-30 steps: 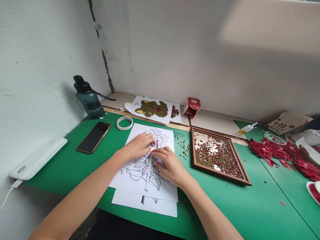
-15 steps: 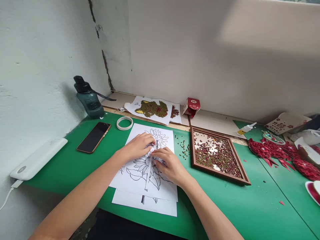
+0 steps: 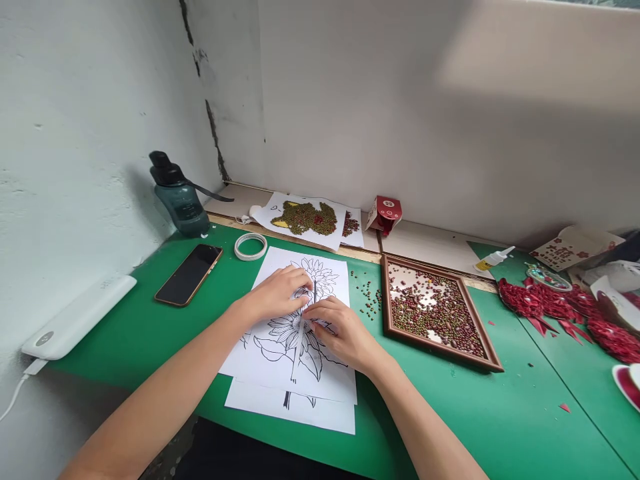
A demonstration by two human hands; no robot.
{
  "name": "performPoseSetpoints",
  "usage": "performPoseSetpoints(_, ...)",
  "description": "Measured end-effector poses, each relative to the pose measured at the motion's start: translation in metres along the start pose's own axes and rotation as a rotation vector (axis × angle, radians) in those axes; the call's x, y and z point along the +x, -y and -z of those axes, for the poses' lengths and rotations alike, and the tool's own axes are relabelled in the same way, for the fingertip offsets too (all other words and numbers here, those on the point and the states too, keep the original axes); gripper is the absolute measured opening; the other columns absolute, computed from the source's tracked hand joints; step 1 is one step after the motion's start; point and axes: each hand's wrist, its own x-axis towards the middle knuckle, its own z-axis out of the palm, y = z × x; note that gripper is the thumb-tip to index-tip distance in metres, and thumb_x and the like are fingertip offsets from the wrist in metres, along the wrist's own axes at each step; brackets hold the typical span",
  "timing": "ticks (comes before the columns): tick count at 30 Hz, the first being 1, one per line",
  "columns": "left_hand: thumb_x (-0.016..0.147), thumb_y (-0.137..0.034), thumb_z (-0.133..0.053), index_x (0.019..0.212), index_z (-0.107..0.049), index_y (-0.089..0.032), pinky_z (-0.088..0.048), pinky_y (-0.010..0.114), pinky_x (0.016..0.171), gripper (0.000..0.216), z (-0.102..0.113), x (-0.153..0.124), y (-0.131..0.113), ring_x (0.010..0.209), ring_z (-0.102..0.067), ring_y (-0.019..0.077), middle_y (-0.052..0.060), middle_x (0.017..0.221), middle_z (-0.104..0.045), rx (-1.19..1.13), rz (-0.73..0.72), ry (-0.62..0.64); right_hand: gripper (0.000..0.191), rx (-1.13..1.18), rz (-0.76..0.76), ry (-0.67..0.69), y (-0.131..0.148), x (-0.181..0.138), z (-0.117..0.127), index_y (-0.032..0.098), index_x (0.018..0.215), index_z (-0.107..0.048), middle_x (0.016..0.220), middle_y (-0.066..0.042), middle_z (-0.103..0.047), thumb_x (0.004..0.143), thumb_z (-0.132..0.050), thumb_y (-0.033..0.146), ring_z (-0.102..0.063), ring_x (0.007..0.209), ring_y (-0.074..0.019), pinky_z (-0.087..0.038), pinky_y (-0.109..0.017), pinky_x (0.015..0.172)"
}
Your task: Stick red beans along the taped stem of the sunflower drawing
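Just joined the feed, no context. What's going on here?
A person has the left hand and right hand on a flower drawing on a green table. The left is a little higher on it and the two are close together; whether either grip holds anything is hard to tell. Another sheet pokes out underneath. To the left lie a phone and a roll of tape; to the right, a brown frame holding beans, with loose beans beside it.

Tray [image 3: 387, 293], one. Left of it: hands [image 3: 281, 291], two; drawing sheets [image 3: 325, 415], at least two; phone [image 3: 189, 275], one; tape roll [image 3: 250, 257], one; water bottle [image 3: 184, 210], one.
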Motion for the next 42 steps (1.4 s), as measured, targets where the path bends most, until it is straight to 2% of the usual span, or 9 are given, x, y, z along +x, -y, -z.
performPoseSetpoints(5, 0.095, -0.035, -0.064, 0.108, -0.064, -0.025, -0.045, 0.043, 0.100, 0.016, -0.001, 0.000, 0.002, 0.115, -0.057, 0.0260, 0.003, 0.115, -0.067, -0.005, 0.002, 0.017, 0.026, 0.002, -0.043, -0.058, -0.009, -0.003, 0.024, 0.026, 0.111, -0.075, 0.113, -0.005, -0.076, 0.097, -0.056, 0.015, -0.067, 0.108, -0.0226, -0.054, -0.042, 0.095)
performPoseSetpoints(8, 0.094, -0.037, -0.067, 0.109, -0.063, -0.026, -0.045, 0.043, 0.101, 0.020, 0.000, 0.000, 0.002, 0.117, -0.056, 0.0269, 0.004, 0.117, -0.066, -0.011, 0.005, 0.037, 0.023, -0.086, -0.231, -0.205, -0.031, -0.015, 0.056, 0.024, 0.110, -0.074, 0.112, -0.007, -0.075, 0.095, -0.056, 0.024, -0.068, 0.104, -0.0250, -0.053, -0.043, 0.092)
performPoseSetpoints(11, 0.093, -0.036, -0.067, 0.111, -0.063, -0.026, -0.044, 0.043, 0.102, 0.020, 0.003, -0.001, 0.001, 0.120, -0.055, 0.0269, 0.004, 0.121, -0.064, -0.018, 0.005, 0.045, 0.021, -0.173, -0.429, -0.398, -0.059, -0.034, 0.090, 0.022, 0.099, -0.074, 0.102, -0.009, -0.075, 0.090, -0.057, 0.031, -0.068, 0.095, -0.0266, -0.053, -0.043, 0.086)
performPoseSetpoints(13, 0.094, -0.034, -0.065, 0.112, -0.063, -0.027, -0.045, 0.042, 0.103, 0.020, 0.005, -0.002, 0.000, 0.122, -0.054, 0.0265, 0.003, 0.125, -0.063, -0.018, 0.003, 0.042, 0.023, -0.191, -0.521, -0.430, -0.075, -0.047, 0.105, 0.022, 0.099, -0.074, 0.105, -0.009, -0.075, 0.088, -0.058, 0.035, -0.068, 0.094, -0.0270, -0.052, -0.042, 0.085)
performPoseSetpoints(15, 0.094, -0.032, -0.064, 0.113, -0.063, -0.027, -0.045, 0.042, 0.103, 0.020, 0.007, -0.003, 0.000, 0.124, -0.053, 0.0263, 0.003, 0.126, -0.063, -0.020, -0.003, 0.039, 0.027, -0.218, -0.585, -0.392, -0.084, -0.057, 0.113, 0.022, 0.103, -0.074, 0.107, -0.010, -0.075, 0.087, -0.060, 0.039, -0.067, 0.095, -0.0275, -0.051, -0.041, 0.084)
performPoseSetpoints(19, 0.092, -0.029, -0.065, 0.114, -0.063, -0.027, -0.045, 0.041, 0.104, 0.022, 0.008, -0.004, 0.000, 0.125, -0.054, 0.0264, 0.003, 0.126, -0.063, -0.030, -0.024, 0.047, 0.032, -0.222, -0.615, -0.338, -0.090, -0.062, 0.114, 0.022, 0.108, -0.074, 0.108, -0.010, -0.075, 0.084, -0.063, 0.039, -0.067, 0.097, -0.0270, -0.050, -0.039, 0.083)
performPoseSetpoints(25, 0.089, -0.026, -0.067, 0.113, -0.063, -0.027, -0.044, 0.043, 0.106, 0.024, 0.008, -0.003, 0.000, 0.124, -0.055, 0.0266, 0.003, 0.124, -0.065, -0.037, -0.058, 0.075, 0.032, -0.175, -0.644, -0.283, -0.097, -0.061, 0.113, 0.020, 0.102, -0.075, 0.091, -0.007, -0.073, 0.078, -0.064, 0.039, -0.067, 0.084, -0.0247, -0.050, -0.036, 0.076)
performPoseSetpoints(32, 0.089, -0.025, -0.068, 0.111, -0.062, -0.026, -0.045, 0.044, 0.105, 0.023, 0.010, -0.003, -0.003, 0.122, -0.056, 0.0266, 0.003, 0.122, -0.066, -0.017, -0.072, 0.082, 0.028, -0.244, -0.660, -0.537, -0.108, -0.075, 0.125, 0.022, 0.096, -0.075, 0.099, -0.009, -0.076, 0.079, -0.059, 0.037, -0.069, 0.089, -0.0260, -0.050, -0.037, 0.079)
performPoseSetpoints(42, 0.091, -0.027, -0.067, 0.112, -0.063, -0.025, -0.046, 0.043, 0.102, 0.021, 0.006, -0.002, -0.002, 0.117, -0.058, 0.0261, 0.003, 0.119, -0.066, 0.005, -0.081, 0.106, 0.026, -0.271, -0.695, -0.380, -0.102, -0.065, 0.118, 0.022, 0.090, -0.077, 0.102, -0.009, -0.078, 0.079, -0.064, 0.042, -0.070, 0.094, -0.0275, -0.049, -0.036, 0.080)
